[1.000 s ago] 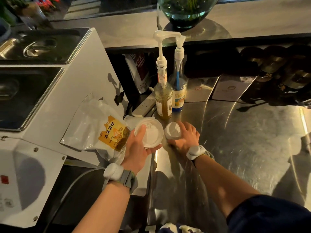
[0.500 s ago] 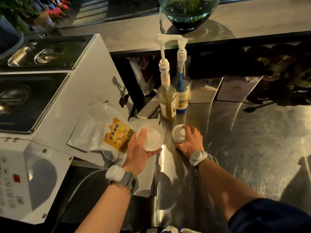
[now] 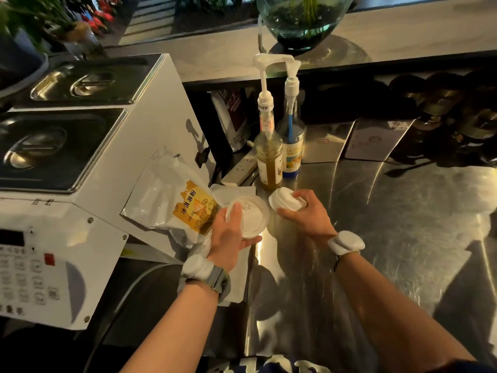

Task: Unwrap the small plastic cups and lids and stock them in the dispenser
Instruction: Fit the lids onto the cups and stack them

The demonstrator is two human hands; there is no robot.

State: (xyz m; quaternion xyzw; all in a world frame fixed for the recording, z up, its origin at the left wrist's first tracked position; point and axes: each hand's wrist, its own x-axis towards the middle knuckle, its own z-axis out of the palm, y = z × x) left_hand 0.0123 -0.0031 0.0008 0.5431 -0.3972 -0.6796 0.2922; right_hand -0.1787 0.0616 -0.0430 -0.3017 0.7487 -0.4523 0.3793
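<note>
My left hand [image 3: 228,232] grips a wide, round white stack of lids [image 3: 251,219] in clear plastic, seen from its top, with the thumb laid over its left rim. My right hand [image 3: 306,214] holds a smaller white stack of lids or cups [image 3: 283,201], tilted, with fingers wrapped over its right side. The two stacks sit side by side just above the steel counter [image 3: 403,224], close to touching. No dispenser shows in this view.
Two syrup pump bottles [image 3: 269,157] stand just behind the hands. A powder bag with a yellow label [image 3: 188,208] leans on the white machine [image 3: 80,184] at left. A power strip [image 3: 239,170] lies behind. A glass vase [image 3: 304,20] sits on the upper ledge.
My right hand has lifted and tilted the smaller stack, turning it toward the larger one. My left hand keeps its hold with little movement.
</note>
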